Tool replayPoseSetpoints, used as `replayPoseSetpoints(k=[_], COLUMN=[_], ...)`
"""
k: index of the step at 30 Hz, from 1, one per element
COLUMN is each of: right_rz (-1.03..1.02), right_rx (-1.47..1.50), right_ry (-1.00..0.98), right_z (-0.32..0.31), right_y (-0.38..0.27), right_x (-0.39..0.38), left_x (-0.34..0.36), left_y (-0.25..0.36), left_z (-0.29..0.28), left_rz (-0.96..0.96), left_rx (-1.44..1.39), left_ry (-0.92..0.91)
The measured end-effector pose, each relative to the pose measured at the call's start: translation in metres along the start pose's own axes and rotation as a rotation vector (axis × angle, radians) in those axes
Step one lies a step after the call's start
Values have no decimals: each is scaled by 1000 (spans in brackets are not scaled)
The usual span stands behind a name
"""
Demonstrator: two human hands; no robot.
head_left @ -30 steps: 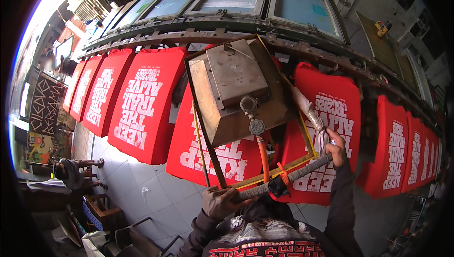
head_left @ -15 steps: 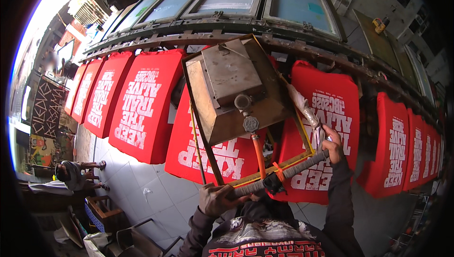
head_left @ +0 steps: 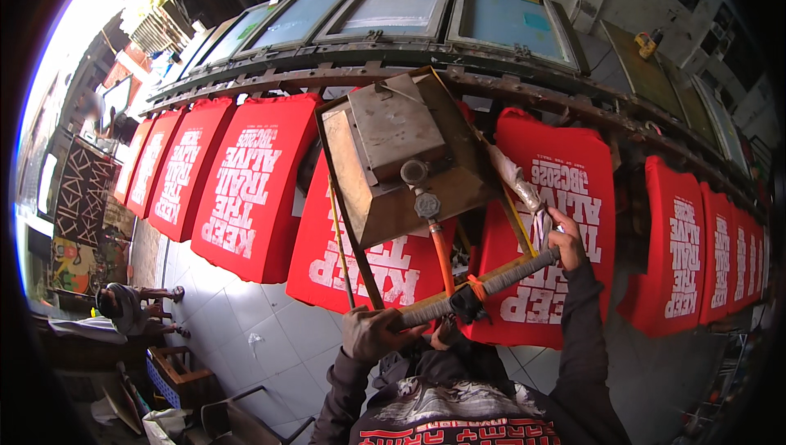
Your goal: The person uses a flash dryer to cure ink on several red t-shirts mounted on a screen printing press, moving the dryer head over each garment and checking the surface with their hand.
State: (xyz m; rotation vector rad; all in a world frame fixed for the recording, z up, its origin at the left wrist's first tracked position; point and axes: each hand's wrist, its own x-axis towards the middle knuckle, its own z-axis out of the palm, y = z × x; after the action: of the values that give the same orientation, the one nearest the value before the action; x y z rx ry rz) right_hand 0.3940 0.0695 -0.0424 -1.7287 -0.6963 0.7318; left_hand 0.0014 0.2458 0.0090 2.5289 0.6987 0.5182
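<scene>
My left hand (head_left: 368,332) grips the left end of a grey wrapped bar (head_left: 512,277) at the lower middle. My right hand (head_left: 566,240) is closed on that bar's right end, beside a wrapped, cloth-like bundle (head_left: 516,179). The bar belongs to a yellow-edged metal frame (head_left: 522,232) carrying a boxy metal heater (head_left: 397,130) with a knob fitting (head_left: 426,205), an orange hose (head_left: 442,258) and a black fitting (head_left: 467,307). The heater hangs over red shirts with white print (head_left: 311,281), laid on platens along a rail (head_left: 286,76).
Framed screens (head_left: 385,7) line the far side of the rail. More red shirts (head_left: 671,248) run left and right. At lower left are a person (head_left: 123,310), a wooden crate (head_left: 172,375) and a chair (head_left: 221,420) on the tiled floor. A yellow tool (head_left: 647,44) sits at upper right.
The heater, bar and both my hands have shifted slightly left in the picture. The screens and rail appear a little lower and leftward, as the view has moved slightly.
</scene>
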Motion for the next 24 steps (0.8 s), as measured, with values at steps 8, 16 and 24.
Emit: replayPoseSetpoints(k=[8,16,24], right_rz=[67,58,-57], right_rx=[-82,28,47], right_ry=[-7,-65,22], right_z=[-5,-4,3], right_y=[7,-5,0], right_x=[0,1,2], left_x=[-2,-5,-3], left_y=[-2,-5,-3], left_z=[4,6,4], left_rz=[9,10,17], left_rx=[17,46,55], left_ry=[9,3,-10])
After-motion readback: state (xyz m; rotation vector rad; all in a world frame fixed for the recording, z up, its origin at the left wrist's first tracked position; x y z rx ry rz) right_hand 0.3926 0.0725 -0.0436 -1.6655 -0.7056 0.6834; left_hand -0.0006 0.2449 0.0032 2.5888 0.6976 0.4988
